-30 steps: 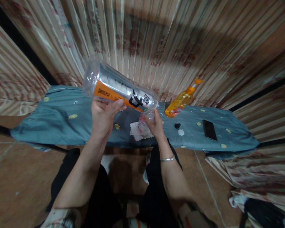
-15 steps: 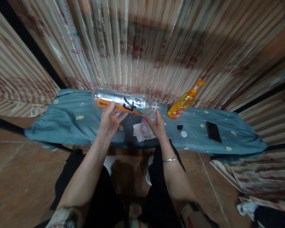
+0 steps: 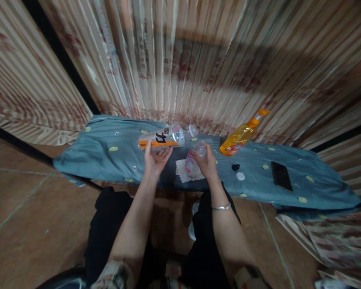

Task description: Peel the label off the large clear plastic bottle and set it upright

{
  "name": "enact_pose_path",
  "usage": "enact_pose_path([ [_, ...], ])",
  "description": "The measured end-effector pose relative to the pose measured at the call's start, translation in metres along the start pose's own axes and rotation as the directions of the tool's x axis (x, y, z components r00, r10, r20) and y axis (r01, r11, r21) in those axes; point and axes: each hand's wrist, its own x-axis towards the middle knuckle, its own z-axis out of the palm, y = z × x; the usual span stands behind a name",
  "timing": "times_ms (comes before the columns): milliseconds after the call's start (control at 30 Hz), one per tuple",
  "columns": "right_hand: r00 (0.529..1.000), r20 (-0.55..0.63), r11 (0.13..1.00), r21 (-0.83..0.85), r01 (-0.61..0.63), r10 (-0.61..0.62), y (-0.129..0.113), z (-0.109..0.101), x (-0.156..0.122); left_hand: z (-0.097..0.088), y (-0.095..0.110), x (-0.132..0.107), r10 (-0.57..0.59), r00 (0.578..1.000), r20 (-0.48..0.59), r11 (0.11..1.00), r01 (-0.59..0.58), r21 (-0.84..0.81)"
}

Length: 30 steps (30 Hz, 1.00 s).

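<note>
My left hand (image 3: 157,162) is closed around a large clear plastic bottle (image 3: 178,135) with a silver and orange label. The bottle lies nearly level, its neck pointing right. In my right hand (image 3: 209,162) is a smaller clear plastic bottle (image 3: 190,160) with pink print. That small bottle is over a white scalloped napkin (image 3: 182,173), tilted slightly, and my fingers hide part of its side. The large bottle's mouth is just up and left of the small bottle's top, with a gap between them. Whether liquid is inside either bottle I cannot tell.
A pump bottle of orange liquid (image 3: 239,138) stands right of my right hand. A small black cap (image 3: 236,167), a white round piece (image 3: 240,176) and a phone (image 3: 281,176) lie on the blue-green cloth (image 3: 126,160). Striped curtains (image 3: 183,80) hang behind, near dark poles (image 3: 63,60).
The large bottle has turned and looks shorter; its mouth now sits apart from the small bottle's top. My view has shifted, so the scene sits farther right and slightly lower.
</note>
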Motion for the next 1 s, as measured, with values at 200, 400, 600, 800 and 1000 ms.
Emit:
enact_pose_path([
  [200,1.000,0.001,0.999,-0.034,-0.022,0.022,0.003,-0.001,-0.001,-0.018,-0.015,0.013,-0.037,0.998,-0.045,0.986,0.029,-0.166],
  [400,1.000,-0.002,0.999,-0.034,-0.029,0.029,0.002,-0.002,-0.001,-0.027,-0.014,0.021,-0.080,0.997,0.004,0.955,0.078,-0.287],
  [600,1.000,0.009,0.999,-0.028,-0.019,0.019,0.002,-0.004,-0.001,-0.030,-0.010,0.023,-0.101,0.994,0.036,0.936,0.107,-0.336],
  [800,0.999,0.015,0.999,-0.015,-0.032,0.032,0.002,-0.004,-0.002,-0.032,-0.006,0.023,-0.095,0.995,0.039,0.936,0.103,-0.338],
  [1000,0.999,0.008,0.999,-0.019,-0.032,0.033,0.001,-0.004,-0.002,-0.033,-0.005,0.021,-0.070,0.997,0.028,0.948,0.075,-0.308],
])
